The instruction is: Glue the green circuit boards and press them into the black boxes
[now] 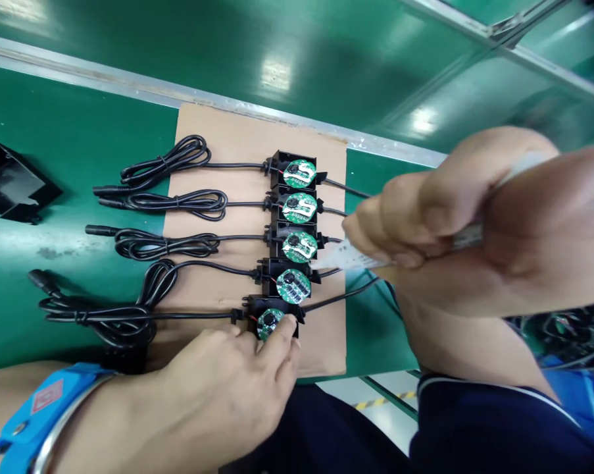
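My right hand [454,230] squeezes a white glue tube [343,255], and its narrow tip points down to the left. The tip is close to a round green circuit board [293,286] with no white paste on it. Three boards farther away, such as the farthest board [299,174], carry white curved lines of paste. Each board sits on a black plastic case [275,249], and the cases stand in one row. My left hand [237,382] grips the nearest case [290,326], with fingers over its board [270,323]; its thumb is hidden.
Cardboard [326,349] lies under the cases on a green table [10,250]. Coiled black cables [168,243] run left from the cases. An open black case [15,184] stands at far left. Tangled cables [568,336] lie at right. My left wrist wears a blue strap [50,408].
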Available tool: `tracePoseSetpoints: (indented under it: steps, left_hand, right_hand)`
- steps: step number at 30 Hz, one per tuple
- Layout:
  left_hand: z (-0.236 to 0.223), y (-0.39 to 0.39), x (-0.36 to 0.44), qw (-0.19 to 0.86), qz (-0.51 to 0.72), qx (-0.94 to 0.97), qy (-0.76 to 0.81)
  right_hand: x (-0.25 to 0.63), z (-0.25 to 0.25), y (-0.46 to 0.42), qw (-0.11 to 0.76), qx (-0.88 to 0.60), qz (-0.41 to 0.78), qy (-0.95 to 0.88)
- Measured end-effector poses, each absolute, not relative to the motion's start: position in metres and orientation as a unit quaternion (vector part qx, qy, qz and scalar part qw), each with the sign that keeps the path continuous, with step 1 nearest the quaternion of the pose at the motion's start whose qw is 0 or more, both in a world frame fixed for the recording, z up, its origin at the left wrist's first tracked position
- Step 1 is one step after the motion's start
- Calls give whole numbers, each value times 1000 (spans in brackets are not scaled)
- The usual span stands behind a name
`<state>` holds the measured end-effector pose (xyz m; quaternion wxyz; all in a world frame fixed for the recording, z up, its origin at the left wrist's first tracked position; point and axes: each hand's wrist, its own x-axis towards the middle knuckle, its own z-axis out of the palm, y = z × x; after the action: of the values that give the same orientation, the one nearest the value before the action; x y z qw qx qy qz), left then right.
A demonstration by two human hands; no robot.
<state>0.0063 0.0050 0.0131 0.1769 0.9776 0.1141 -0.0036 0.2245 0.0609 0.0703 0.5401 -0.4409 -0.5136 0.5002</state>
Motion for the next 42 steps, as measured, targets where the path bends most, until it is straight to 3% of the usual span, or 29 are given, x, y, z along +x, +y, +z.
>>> tracePoseSetpoints:
  steps: [8, 19, 28, 42]
  left_hand:
    - [2, -1, 10, 137, -27, 982, 124]
    - [-6, 1, 10, 161, -42, 978, 130]
    - [-4, 2, 10, 167, -36, 976, 133]
    - [-6, 3, 8, 178, -27, 975, 131]
  right_hand:
    - [203, 47, 42, 526, -401, 587, -467]
    - [214, 41, 39, 514, -363, 582, -514]
    - [217, 54, 23, 501, -449, 570, -472]
    - [224, 45, 36, 535, -420, 552, -482]
